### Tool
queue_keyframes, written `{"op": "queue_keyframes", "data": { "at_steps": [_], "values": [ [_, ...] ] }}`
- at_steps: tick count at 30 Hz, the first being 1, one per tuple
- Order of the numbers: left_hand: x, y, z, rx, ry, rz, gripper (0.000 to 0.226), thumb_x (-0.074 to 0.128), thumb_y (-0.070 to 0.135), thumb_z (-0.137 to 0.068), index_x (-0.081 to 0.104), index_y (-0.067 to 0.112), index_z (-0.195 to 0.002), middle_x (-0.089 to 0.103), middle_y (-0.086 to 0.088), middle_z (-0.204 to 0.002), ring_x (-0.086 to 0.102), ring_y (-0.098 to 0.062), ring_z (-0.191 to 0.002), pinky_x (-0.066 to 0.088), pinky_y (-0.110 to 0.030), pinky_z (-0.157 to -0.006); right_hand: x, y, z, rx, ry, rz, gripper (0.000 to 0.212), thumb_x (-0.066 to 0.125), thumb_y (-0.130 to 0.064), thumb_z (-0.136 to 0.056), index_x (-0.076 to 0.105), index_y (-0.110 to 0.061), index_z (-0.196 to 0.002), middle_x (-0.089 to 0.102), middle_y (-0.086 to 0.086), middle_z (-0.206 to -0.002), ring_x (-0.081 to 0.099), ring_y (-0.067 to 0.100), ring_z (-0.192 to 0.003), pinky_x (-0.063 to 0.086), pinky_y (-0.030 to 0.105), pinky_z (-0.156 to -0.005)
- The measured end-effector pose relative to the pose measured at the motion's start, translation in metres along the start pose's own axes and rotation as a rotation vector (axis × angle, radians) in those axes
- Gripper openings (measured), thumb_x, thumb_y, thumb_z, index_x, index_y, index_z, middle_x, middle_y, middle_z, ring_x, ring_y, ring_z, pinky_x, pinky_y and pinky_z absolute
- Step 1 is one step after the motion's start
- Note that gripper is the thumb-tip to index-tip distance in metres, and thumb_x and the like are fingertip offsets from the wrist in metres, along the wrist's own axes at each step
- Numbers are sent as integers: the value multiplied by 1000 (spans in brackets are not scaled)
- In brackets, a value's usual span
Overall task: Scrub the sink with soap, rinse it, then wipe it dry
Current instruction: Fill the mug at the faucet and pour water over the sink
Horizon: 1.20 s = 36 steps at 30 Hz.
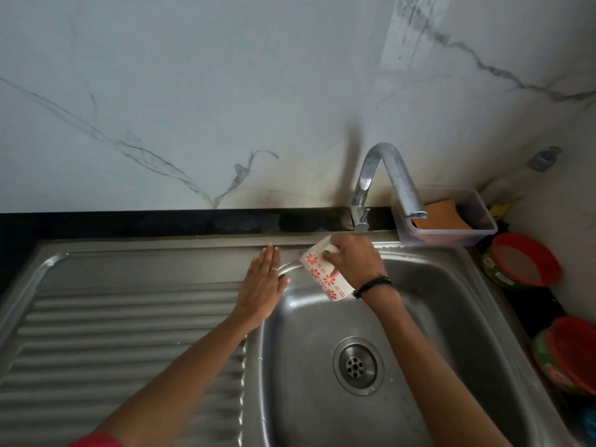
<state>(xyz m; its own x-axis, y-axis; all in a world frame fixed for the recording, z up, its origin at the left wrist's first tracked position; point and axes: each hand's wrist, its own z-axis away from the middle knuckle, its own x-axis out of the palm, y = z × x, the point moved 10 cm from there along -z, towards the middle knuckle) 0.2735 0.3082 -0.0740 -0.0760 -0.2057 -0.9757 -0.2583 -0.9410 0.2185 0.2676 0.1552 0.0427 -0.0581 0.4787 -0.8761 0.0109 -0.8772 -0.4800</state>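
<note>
Right hand point(353, 261) gripping white red-flowered cloth point(324, 272) on stainless steel sink point(451, 285) rim mid-frame, probably wiping; left hand point(263, 282) flat, released, bracing alongside.

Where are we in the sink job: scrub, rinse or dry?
Looks like late rinse or drying. No suds show in the sink and the tap runs no water. The right hand presses a flowered cloth on the basin's rear-left rim; the left hand lies flat on the drainboard. Wiping the basin remains.
</note>
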Motion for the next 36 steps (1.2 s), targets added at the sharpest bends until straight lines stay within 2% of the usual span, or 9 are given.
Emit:
{"op": "queue_keyframes", "data": {
  "at_steps": [6, 13, 16, 21, 25, 29, 31, 34, 36],
  "values": [
    [13, 25, -5, 252, -83, -11, 59, 25, 28, -102, -18, 15, -141, -25, -1, -147, -14, -16, -143, -9, -28, -115, -8, 59, 23, 220, 70, -76, 19, 57, -29, -86, 61, -11, -83, 70, 11, -87, 66, 28, -79, 54, 41, -73],
    [2, -4, -4, -41, 64, 105, 70, 41, 31, -98, -1, 3, -147, -8, -12, -154, -5, -26, -144, -5, -32, -114, 2, 7, 4, 60, -93, 62, 18, 56, -31, -89, 63, -14, -92, 67, 8, -97, 64, 24, -88, 52, 36, -76],
    [5, 23, -8, 120, 72, 62, 73, 49, 23, -95, -3, 9, -145, -6, -9, -153, -4, -22, -143, -6, -31, -112, 0, -8, -7, 27, -77, 144, 21, 54, -29, -91, 63, -12, -99, 66, 8, -101, 64, 24, -92, 52, 36, -81],
    [11, 66, -20, 257, 70, 12, 67, 41, 21, -98, -2, 10, -148, -6, -7, -156, -2, -22, -145, -8, -27, -111, -20, 34, 7, 152, 26, 203, 25, 50, -28, -93, 61, -10, -107, 65, 10, -108, 62, 26, -99, 49, 36, -84],
    [28, 91, -15, 411, 13, -18, 62, 34, 12, -98, -3, 12, -148, -6, -4, -156, -3, -18, -145, -13, -27, -111, -32, 89, 47, 358, 128, 15, 18, 53, -28, -91, 58, -10, -90, 67, 12, -95, 64, 29, -89, 49, 35, -72],
    [23, 100, -16, 388, 31, 7, 66, 38, 11, -97, -4, 12, -147, -14, -1, -152, -14, -14, -140, -14, -28, -111, -17, 105, 57, 402, -43, 65, 21, 56, -31, -89, 63, -13, -97, 68, 9, -99, 65, 28, -94, 51, 35, -79],
    [16, 100, -19, 389, 76, 2, 70, 51, 7, -91, 10, 8, -147, -3, -4, -151, 0, -18, -141, -4, -32, -112, -6, 94, 49, 341, -162, 135, 26, 56, -32, -88, 64, -14, -105, 65, 8, -109, 62, 26, -101, 49, 35, -84],
    [16, 102, -27, 401, 87, -78, 79, 80, 6, -63, 46, 2, -135, 42, -14, -141, 42, -27, -130, 24, -42, -106, -3, 70, 29, 210, -206, 186, 27, 54, -33, -90, 62, -13, -107, 61, 8, -114, 59, 23, -104, 45, 33, -82],
    [19, 100, -32, 389, 48, -95, 81, 82, 6, -61, 47, 3, -134, 45, -14, -140, 45, -27, -128, 24, -42, -105, -15, 59, 16, 166, -134, 179, 26, 53, -32, -91, 62, -13, -106, 61, 8, -113, 59, 23, -103, 45, 33, -82]
  ]
}}
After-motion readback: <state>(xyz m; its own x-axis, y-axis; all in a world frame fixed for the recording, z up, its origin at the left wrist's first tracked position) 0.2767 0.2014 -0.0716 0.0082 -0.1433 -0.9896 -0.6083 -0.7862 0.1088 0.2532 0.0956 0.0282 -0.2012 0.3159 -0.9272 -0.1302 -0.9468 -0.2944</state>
